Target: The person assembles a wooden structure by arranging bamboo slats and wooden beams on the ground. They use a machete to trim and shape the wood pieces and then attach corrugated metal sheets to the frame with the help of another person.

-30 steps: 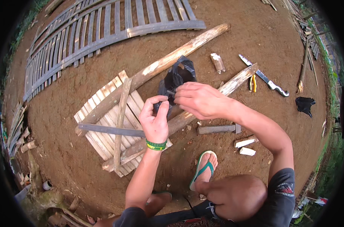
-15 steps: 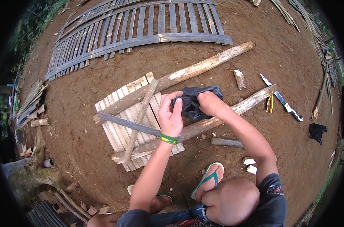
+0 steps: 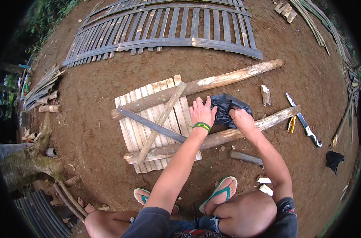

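A crumpled black plastic bag (image 3: pixel 224 102) lies between two round poles. My right hand (image 3: pixel 243 119) is closed, gripping the bag near its right side. At the bag's left edge is my left hand (image 3: pixel 203 112), its fingers spread and pointing away from me. A green and yellow band circles that wrist. Under and beside my left forearm is a panel of pale wooden slats (image 3: pixel 133 137). Across the slats run the far pole (image 3: pixel 220 79) and the near pole (image 3: pixel 224 136). A light brace (image 3: pixel 164 119) and a dark grey strip (image 3: pixel 148 126) cross over the panel. The bag's contents are hidden.
To the right lie a handsaw (image 3: pixel 303 121), yellow-handled pliers (image 3: pixel 291 124), a short wood piece (image 3: pixel 265 95) and a black cloth-like item (image 3: pixel 334 160). A grey wood block (image 3: pixel 246 157) is near my right forearm. Beyond stands a long slatted frame (image 3: pixel 164 41) on bare soil.
My left hand has come down from a raised, curled pose to spread fingers at the bag's left edge. The right hand stays on the bag. The whole view has shifted.
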`<state>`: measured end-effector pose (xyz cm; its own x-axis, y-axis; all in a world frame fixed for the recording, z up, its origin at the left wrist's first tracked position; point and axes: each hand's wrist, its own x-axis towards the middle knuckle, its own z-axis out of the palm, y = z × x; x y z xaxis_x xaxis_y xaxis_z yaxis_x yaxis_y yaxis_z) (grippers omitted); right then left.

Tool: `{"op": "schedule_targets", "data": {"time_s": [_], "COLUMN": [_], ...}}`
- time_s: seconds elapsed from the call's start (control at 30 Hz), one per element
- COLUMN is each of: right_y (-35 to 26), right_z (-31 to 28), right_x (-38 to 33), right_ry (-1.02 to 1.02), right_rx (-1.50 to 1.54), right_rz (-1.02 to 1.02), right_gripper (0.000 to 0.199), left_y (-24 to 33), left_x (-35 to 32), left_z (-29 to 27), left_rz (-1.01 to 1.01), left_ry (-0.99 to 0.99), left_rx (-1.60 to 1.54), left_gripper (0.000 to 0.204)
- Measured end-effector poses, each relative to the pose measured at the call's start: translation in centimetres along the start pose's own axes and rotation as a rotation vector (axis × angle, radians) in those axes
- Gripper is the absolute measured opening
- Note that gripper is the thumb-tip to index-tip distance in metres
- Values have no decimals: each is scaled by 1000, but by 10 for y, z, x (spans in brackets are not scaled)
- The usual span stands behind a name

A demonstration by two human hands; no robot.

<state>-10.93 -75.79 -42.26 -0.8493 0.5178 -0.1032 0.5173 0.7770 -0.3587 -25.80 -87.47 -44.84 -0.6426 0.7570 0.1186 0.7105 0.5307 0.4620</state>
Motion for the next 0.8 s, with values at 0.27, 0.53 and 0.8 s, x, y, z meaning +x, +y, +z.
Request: {"op": "schedule_targets", "data": {"time_s": [0.27, 0.53, 0.8], "right_y": [1, -28, -63], "right_z": [-33, -79, -84], "right_x": [-2, -29, -46], "right_ry": [268, 198, 294], "right_rx": [619, 1223, 1171], "right_rz": [110, 275, 127], "right_gripper": [15, 14, 11], "left_y": [8, 67, 65], "left_x": [5, -38, -36], "left_z": [-26, -91, -99], "left_rz": [43, 366, 293], "left_ry": [90, 372, 131], "left_rx": [-87, -547, -773], "left_gripper": [62, 29, 9]}}
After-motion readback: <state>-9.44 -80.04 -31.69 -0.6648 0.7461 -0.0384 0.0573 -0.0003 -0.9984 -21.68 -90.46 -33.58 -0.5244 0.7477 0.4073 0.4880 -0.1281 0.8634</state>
